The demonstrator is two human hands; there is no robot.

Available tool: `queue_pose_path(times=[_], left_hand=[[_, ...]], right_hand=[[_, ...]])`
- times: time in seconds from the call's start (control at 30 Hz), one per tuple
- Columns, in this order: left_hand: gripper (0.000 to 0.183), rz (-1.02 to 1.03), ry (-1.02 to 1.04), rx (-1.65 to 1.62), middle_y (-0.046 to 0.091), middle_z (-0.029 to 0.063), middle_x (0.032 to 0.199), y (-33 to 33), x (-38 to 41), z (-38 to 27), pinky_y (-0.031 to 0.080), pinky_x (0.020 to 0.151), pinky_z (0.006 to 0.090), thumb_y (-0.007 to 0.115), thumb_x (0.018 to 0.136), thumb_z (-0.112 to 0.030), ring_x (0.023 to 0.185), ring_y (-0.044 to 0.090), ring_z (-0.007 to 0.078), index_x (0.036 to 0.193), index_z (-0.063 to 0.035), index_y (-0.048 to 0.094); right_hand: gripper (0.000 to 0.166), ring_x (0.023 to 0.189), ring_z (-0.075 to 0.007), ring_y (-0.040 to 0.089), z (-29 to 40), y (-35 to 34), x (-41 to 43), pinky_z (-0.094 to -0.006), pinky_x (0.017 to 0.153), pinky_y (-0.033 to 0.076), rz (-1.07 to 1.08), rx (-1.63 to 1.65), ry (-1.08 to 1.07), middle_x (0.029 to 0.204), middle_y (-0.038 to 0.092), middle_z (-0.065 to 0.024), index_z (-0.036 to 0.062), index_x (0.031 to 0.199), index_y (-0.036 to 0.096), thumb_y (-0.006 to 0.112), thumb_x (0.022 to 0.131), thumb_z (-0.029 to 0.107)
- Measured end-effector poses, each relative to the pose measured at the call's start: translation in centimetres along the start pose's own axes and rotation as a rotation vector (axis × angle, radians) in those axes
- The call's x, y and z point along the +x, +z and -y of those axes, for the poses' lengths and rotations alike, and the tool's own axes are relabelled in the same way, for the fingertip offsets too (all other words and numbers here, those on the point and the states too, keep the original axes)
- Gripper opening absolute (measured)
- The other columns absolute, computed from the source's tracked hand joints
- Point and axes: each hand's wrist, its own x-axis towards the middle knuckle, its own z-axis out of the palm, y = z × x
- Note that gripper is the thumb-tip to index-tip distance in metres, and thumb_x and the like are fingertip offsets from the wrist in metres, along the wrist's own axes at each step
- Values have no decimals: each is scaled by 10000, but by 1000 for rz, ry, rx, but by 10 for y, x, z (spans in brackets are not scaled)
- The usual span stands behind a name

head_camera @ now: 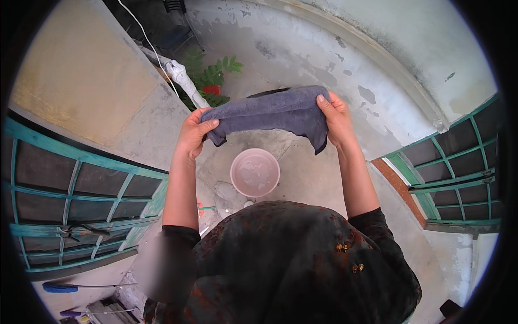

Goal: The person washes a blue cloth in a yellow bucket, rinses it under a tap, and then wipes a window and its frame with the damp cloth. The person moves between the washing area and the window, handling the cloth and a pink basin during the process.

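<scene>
A grey-purple cloth towel [267, 111] is stretched out between my hands, held up above the floor. My left hand [195, 131] pinches its left end, thumb on top. At the opposite end my right hand [336, 117] grips the upper corner, with the thumb pressed on the fabric. The towel's lower edge sags in an arch, and a dark-edged corner hangs down near my right wrist. Below the towel, a pale pink plastic basin [255, 172] stands on the concrete floor, with what looks like water and some suds inside.
Green-framed windows stand at left [85, 190] and right [449, 170]. Leafy plants [210, 77] and a white wrapped pipe [186, 81] are beyond the towel. A white cord [145, 38] hangs there. A blue-headed brush [60, 287] lies at lower left. Peeling walls [315, 52] curve around.
</scene>
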Motion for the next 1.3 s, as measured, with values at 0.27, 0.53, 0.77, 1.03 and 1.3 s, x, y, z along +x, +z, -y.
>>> queue_pose_path(times=[0.27,0.53,0.77,1.03,1.3], left_hand=[[341,48,70,-52,619,25,932,-13,1,-29,494,715,259,710,761,-135,810,593,116,1050,-59,545],[215,-41,295,15,607,-28,819,-34,-1,-46,449,585,201,605,841,-75,689,554,53,1049,-75,550],[353,164,474,-43,625,45,964,2,-15,-91,473,808,246,607,820,-24,875,587,116,1158,-41,507],[169,204,48,495,612,-11,832,6,39,-42,459,670,225,504,822,11,742,565,67,961,-52,576],[280,451,39,-60,618,83,987,49,53,-69,493,787,280,539,806,-67,862,612,154,1080,-14,532]], right_hand=[[193,755,-106,606,15,-12,23,-256,674,504,7,-121,1,877,647,-46,2,991,612,530,907,156],[210,835,-112,593,18,-25,22,-260,765,474,20,-183,23,966,644,-44,23,1064,601,564,877,111],[186,902,-95,556,18,-18,2,-250,802,439,-131,-442,-532,1014,615,-44,5,1047,593,525,878,43],[191,777,-70,520,-65,-117,2,-240,693,423,-189,-638,20,849,594,27,34,1047,567,494,890,116],[169,770,-80,517,-50,-101,-11,-253,682,440,-55,-564,64,803,557,16,58,942,521,606,796,50]])
